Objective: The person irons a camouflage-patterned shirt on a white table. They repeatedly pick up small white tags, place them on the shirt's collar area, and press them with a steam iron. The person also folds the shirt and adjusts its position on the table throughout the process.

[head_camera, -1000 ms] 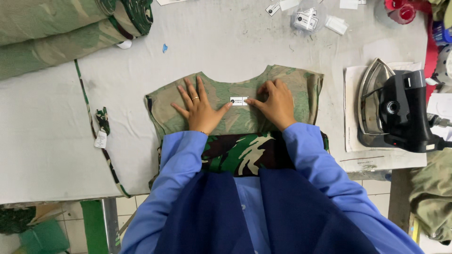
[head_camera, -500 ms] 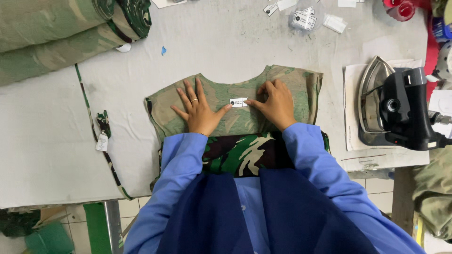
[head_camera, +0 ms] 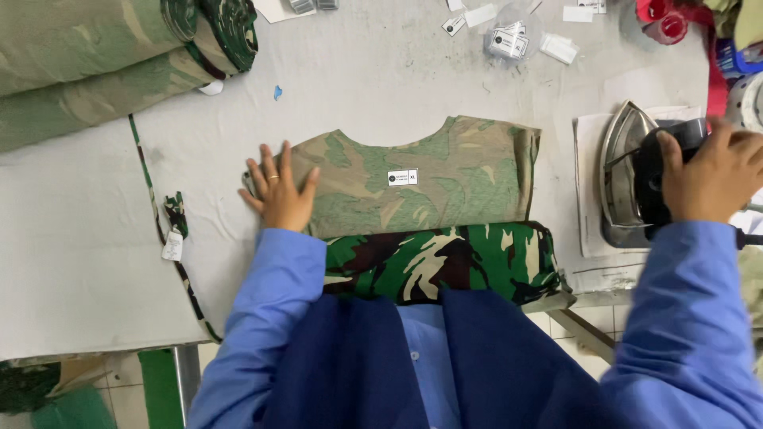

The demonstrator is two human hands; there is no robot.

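The right hand (head_camera: 711, 175) has left the folded camouflage shirt (head_camera: 421, 179) and now closes its fingers around the handle of the black iron (head_camera: 648, 179) resting at the right of the surface (head_camera: 381, 71). The left hand (head_camera: 280, 191) stays flat, fingers spread, pinning the shirt's left edge (a small white label sits mid-collar), so pressing looks ready to begin.

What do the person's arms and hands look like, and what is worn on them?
Both arms are covered to the wrist by long light blue sleeves of a shirt, with a dark navy vest over the chest. The left hand is bare, without a glove, and wears a thin ring on one of its fingers. The right hand is also bare; no ring or watch shows on it.
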